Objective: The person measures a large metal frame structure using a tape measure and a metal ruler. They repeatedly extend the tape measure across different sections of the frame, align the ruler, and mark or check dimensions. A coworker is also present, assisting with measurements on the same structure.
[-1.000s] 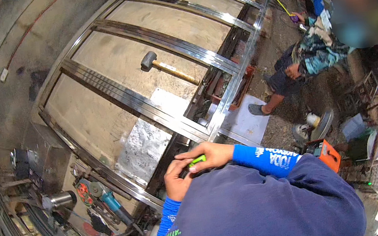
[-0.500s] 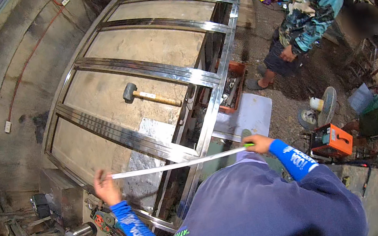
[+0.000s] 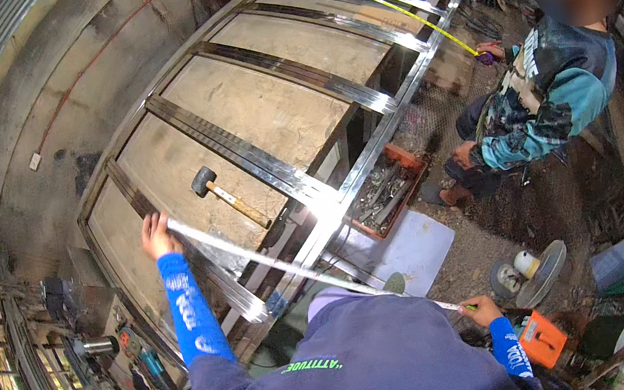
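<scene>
A white tape measure blade [image 3: 299,269] stretches slantwise in front of me, above the near part of a shiny metal frame [image 3: 354,176]. My left hand [image 3: 159,237] is closed on its far-left end, over the frame's crossbars. Low on the right, my right hand [image 3: 481,311] grips the other end, where a bit of bright green shows between the fingers. The rest of what lies in that palm is hidden. Beyond the blade, a mallet [image 3: 238,205] with a black head and wooden handle rests on the board inside the frame.
At right, a co-worker's hand [image 3: 492,52] holds a purple tape measure, its yellow blade [image 3: 397,8] lying across the frame. An orange-red tool bin [image 3: 421,169], a fan [image 3: 543,273] and an orange machine [image 3: 543,338] stand right of the frame. Power tools [image 3: 156,371] lie lower left.
My left hand has moved forward over the frame and my right hand back toward my side, so the blade now slants. The view has shifted. The co-worker still holds the yellow tape.
</scene>
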### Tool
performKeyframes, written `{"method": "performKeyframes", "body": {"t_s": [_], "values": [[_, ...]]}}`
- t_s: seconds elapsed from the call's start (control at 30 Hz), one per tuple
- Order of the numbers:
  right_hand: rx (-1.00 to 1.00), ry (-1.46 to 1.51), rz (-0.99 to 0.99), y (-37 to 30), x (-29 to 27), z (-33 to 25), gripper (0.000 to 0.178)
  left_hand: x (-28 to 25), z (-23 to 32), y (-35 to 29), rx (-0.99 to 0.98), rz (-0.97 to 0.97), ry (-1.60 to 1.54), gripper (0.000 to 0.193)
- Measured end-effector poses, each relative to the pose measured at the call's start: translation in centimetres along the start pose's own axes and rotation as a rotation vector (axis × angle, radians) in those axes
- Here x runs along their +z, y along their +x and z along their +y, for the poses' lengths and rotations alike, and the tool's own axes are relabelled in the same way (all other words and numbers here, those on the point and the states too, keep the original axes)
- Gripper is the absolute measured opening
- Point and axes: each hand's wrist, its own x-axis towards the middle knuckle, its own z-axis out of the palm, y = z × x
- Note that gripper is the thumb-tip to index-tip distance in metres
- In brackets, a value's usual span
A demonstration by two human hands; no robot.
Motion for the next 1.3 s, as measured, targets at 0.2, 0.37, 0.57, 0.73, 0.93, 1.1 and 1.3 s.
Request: {"method": "performKeyframes", "body": {"t_s": [0.2,0.37,0.57,0.73,0.93,1.1,1.3], "values": [[-0.038,0.076,0.205,-1.0,-2.7,8.4,0.032,12.0,-9.2,-6.8,0.053,-0.407,0.806,0.051],[0.153,0.276,0.457,-0.7,2.1,11.1,0.029,17.7,-18.1,-19.0,-0.317,-0.692,0.717,0.034],[0.159,0.289,0.444,2.2,4.0,9.8,0.03,29.1,-24.4,-21.0,-0.326,-0.822,0.476,0.022],[-0.189,0.598,0.671,7.5,2.1,9.8,0.025,41.3,-30.2,-19.4,0.162,-0.946,0.969,0.043],[0.111,0.522,0.496,11.7,-9.4,2.9,0.039,52.2,-31.3,-15.7,0.6,-1.392,1.444,0.088],[0.317,0.436,0.358,16.3,-16.6,-2.3,0.047,56.4,-31.5,-12.9,0.637,-1.813,1.623,0.095],[0.187,0.331,0.388,22.5,-18.4,-4.7,0.051,58.1,-30.5,-13.1,0.464,-1.935,1.756,0.108]]}}
